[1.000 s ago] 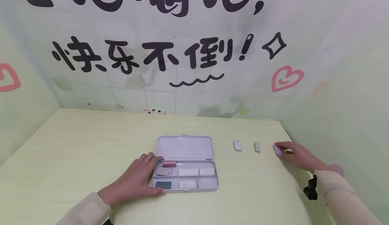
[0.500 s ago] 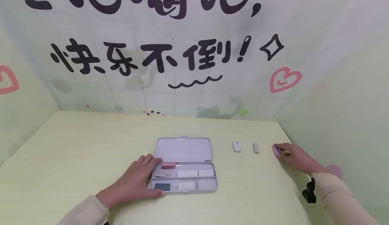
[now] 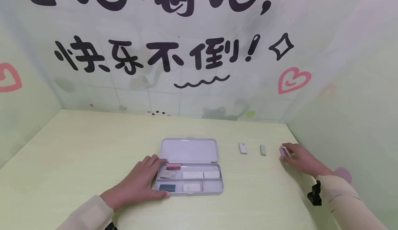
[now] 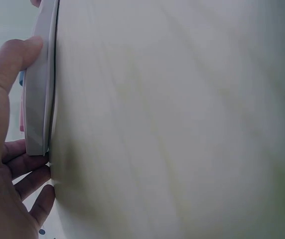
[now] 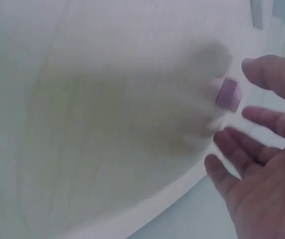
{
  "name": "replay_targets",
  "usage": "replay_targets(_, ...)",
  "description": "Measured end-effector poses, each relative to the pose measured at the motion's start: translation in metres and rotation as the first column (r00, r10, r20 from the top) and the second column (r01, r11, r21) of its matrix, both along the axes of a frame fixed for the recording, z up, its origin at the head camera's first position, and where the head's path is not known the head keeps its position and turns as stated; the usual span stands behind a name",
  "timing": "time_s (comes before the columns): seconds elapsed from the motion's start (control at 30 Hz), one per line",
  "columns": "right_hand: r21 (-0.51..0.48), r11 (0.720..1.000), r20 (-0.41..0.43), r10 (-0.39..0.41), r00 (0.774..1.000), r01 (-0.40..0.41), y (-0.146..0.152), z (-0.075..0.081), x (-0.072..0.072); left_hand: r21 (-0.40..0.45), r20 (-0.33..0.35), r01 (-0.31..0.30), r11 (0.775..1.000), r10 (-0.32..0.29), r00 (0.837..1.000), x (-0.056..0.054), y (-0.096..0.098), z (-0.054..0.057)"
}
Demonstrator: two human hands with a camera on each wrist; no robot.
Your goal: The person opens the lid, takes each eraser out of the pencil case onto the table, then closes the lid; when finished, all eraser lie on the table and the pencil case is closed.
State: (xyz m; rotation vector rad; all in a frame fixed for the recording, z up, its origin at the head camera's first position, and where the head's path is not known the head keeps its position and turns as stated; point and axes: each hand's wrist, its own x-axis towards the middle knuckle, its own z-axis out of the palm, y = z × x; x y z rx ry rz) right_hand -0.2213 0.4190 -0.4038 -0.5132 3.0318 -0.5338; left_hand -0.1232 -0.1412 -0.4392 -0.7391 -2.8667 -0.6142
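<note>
A pale lilac pencil case [image 3: 212, 185] lies with its lid [image 3: 189, 150] folded back. My left hand [image 3: 133, 185] holds its left end, thumb on the front edge and fingertips by the back corner; in the left wrist view the thumb [image 4: 32, 48] presses the case's side. At the far right of the table, my right hand [image 3: 303, 159] is around a small purple eraser [image 3: 282, 151]. In the right wrist view its thumb and fingers are spread apart, with a gap between them and the purple eraser [image 5: 228, 94], which sits on the table.
A white eraser [image 3: 243, 148] and a narrow grey eraser [image 3: 263, 150] lie between case and right hand. Inside the case are a pink block [image 3: 173, 166], a dark teal block [image 3: 167, 188] and several white ones. Walls [image 3: 342, 126] border the table's back and sides.
My right hand's fingers have parted from the purple eraser, which they were pinching before. The left hand stays at the case. The head view shifts slightly.
</note>
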Motion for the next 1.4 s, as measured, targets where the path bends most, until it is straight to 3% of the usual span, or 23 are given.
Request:
replay_targets(0.17, 0.031, 0.999, -0.077, 0.019, 0.997, -0.017, -0.032, 0.011, -0.001, -0.001, 0.026, 0.008, 1.0, -0.008, 1.0, -0.001, 0.002, 0.001)
replay_targets(0.27, 0.059, 0.993, -0.105, 0.105, 0.989, -0.1, -0.067, 0.022, 0.002, -0.003, 0.035, 0.009, 1.0, -0.009, 0.999, -0.002, 0.001, 0.002)
replay_targets(0.37, 0.089, 0.973, -0.134, 0.224, 0.965, -0.213, -0.107, 0.03, 0.005, -0.008, 0.038, 0.001, 1.0, -0.001, 0.999, -0.003, 0.0, 0.003)
replay_targets(0.5, 0.095, 0.92, -0.147, 0.39, 0.909, -0.379, -0.165, 0.037, 0.011, -0.009, 0.038, -0.002, 1.0, 0.003, 0.999, -0.004, -0.002, 0.003)
replay_targets(0.67, 0.119, 0.822, -0.096, 0.567, 0.818, -0.556, -0.232, 0.042, 0.021, -0.001, 0.043, 0.006, 1.0, -0.006, 0.999, -0.005, -0.003, 0.005)
replay_targets(0.83, 0.203, 0.725, -0.044, 0.678, 0.734, -0.658, -0.281, 0.041, 0.025, -0.001, 0.06, 0.007, 1.0, -0.007, 0.998, -0.005, -0.004, 0.007)
replay_targets(0.97, 0.257, 0.666, -0.02, 0.729, 0.685, -0.701, -0.307, 0.036, 0.025, 0.002, 0.074, 0.015, 1.0, -0.015, 0.997, -0.005, -0.003, 0.009)
replay_targets(1.17, 0.312, 0.629, 0.03, 0.742, 0.669, -0.712, -0.329, 0.03, 0.026, 0.013, 0.071, 0.026, 1.0, -0.027, 0.997, -0.005, -0.002, 0.008)
replay_targets(1.4, 0.426, 0.594, 0.014, 0.75, 0.661, -0.682, -0.341, 0.021, 0.029, 0.018, 0.063, 0.025, 1.0, -0.026, 0.998, -0.003, -0.003, 0.008)
